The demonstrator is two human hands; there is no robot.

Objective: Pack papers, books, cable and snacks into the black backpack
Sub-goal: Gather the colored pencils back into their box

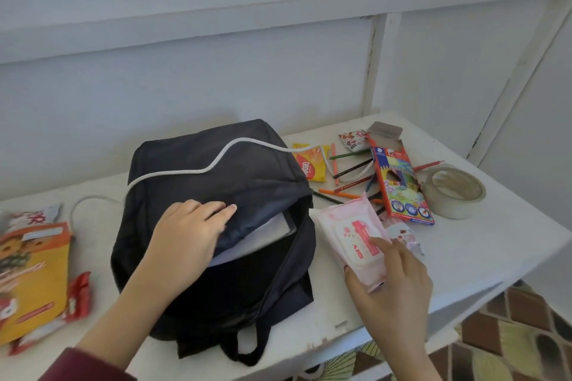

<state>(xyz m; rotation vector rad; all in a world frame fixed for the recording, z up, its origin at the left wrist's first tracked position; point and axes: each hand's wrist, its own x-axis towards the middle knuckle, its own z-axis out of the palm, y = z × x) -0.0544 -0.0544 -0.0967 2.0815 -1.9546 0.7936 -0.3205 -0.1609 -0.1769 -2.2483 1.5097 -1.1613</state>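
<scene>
Black backpack lies flat at centre of white table, main zip open, white papers showing inside. Left hand rests on the upper flap, fingers together and nearly straight. Right hand grips pink wipes pack just beside the opening, forefinger on top. White cable lies draped across the backpack. Orange snack packet lies beyond, to the right

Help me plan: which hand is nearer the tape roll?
Right. The right hand, gripping the wipes pack, is left of the tape roll; the left hand, on the backpack, farther left.
</scene>
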